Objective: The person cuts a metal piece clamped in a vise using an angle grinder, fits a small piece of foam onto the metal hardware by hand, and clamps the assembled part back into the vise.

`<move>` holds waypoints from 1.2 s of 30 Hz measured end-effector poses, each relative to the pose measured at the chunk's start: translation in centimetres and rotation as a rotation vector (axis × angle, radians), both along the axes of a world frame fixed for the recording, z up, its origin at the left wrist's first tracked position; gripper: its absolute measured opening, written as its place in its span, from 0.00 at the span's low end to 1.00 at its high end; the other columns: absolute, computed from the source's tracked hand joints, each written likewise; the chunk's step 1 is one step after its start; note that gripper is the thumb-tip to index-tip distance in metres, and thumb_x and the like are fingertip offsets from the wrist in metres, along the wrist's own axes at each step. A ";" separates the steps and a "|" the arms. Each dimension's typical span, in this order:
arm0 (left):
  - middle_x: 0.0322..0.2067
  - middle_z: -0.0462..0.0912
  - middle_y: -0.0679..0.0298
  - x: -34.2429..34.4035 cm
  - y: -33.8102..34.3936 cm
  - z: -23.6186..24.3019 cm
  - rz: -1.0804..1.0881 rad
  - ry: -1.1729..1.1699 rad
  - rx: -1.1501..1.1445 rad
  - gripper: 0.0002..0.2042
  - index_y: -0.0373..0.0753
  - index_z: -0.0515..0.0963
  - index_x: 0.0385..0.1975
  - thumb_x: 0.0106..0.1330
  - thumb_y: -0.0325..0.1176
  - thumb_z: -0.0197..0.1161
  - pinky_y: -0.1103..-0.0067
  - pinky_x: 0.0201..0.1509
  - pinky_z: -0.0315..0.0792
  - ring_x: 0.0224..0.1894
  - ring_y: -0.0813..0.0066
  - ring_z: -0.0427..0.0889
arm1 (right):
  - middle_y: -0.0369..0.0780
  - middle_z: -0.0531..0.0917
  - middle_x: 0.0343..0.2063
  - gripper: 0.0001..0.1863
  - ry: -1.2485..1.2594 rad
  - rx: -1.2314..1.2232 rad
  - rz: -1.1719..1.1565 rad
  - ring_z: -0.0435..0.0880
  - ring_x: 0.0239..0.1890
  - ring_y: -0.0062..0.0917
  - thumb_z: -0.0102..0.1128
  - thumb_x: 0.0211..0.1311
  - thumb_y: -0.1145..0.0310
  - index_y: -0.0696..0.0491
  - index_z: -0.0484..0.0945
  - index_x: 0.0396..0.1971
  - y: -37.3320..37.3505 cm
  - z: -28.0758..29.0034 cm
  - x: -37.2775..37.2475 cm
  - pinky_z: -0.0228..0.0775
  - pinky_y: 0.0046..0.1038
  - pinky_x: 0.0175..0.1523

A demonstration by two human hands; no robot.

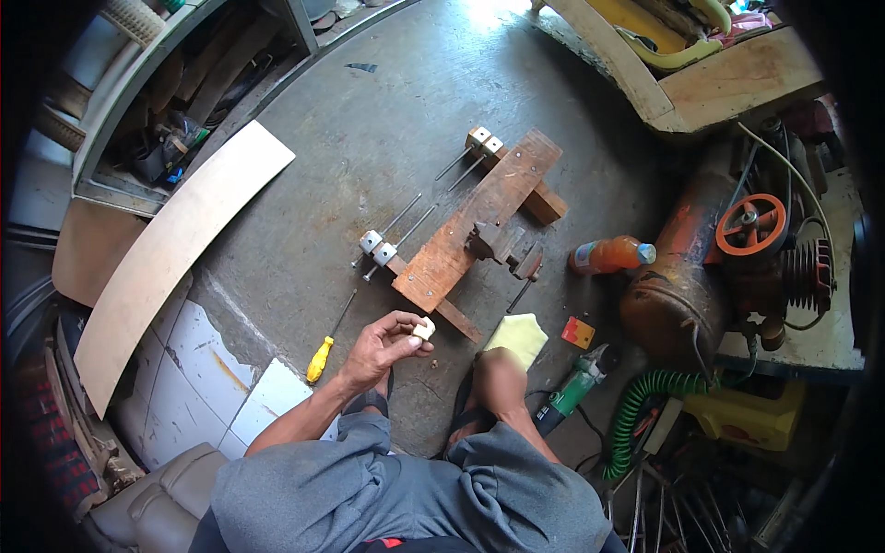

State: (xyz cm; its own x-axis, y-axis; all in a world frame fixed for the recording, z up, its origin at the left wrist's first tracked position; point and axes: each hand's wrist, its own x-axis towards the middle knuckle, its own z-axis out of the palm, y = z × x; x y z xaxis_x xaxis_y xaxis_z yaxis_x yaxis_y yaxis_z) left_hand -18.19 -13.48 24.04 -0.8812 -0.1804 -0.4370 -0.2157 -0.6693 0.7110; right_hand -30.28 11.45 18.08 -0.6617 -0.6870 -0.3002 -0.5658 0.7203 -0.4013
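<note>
My left hand is closed, with a small cream-coloured piece pinched between thumb and fingers; its exact kind is unclear. My right hand is blurred and lies over the lower end of a pale yellow sheet, so its fingers do not show. Ahead of both hands, a small metal vise is fixed to a worn wooden board on the floor. Beside my left forearm lies a screwdriver with a yellow handle. A green angle grinder rests right of my right hand.
A long curved plywood strip lies at the left. To the right stand an orange bottle, a rusty air compressor and a coiled green hose. Near the grinder is a red and yellow packet. Metal rods stick out from the board's crosspieces.
</note>
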 end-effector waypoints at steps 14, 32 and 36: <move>0.54 0.78 0.55 -0.3 -0.8 1.4 -0.100 0.030 -0.103 0.19 0.33 0.72 0.59 0.69 0.26 0.64 0.67 0.66 0.76 0.56 0.63 0.82 | 0.44 0.83 0.40 0.13 -0.007 -0.205 0.170 0.83 0.45 0.41 0.59 0.61 0.69 0.52 0.81 0.45 1.2 0.5 -1.0 0.80 0.41 0.43; 0.52 0.82 0.58 -2.5 -0.3 4.6 -0.194 0.105 -0.401 0.22 0.32 0.72 0.60 0.67 0.22 0.67 0.76 0.61 0.78 0.55 0.73 0.82 | 0.43 0.88 0.37 0.10 -0.428 -0.711 0.062 0.88 0.37 0.26 0.68 0.62 0.77 0.60 0.84 0.43 -7.4 12.0 -4.3 0.79 0.27 0.43; 0.52 0.82 0.57 -2.1 -0.4 4.1 -0.157 0.086 -0.388 0.23 0.30 0.71 0.60 0.66 0.22 0.68 0.75 0.60 0.78 0.55 0.72 0.82 | 0.41 0.86 0.36 0.09 -0.523 -0.787 -0.060 0.86 0.36 0.23 0.67 0.64 0.77 0.60 0.84 0.44 -8.0 11.4 -3.1 0.78 0.24 0.41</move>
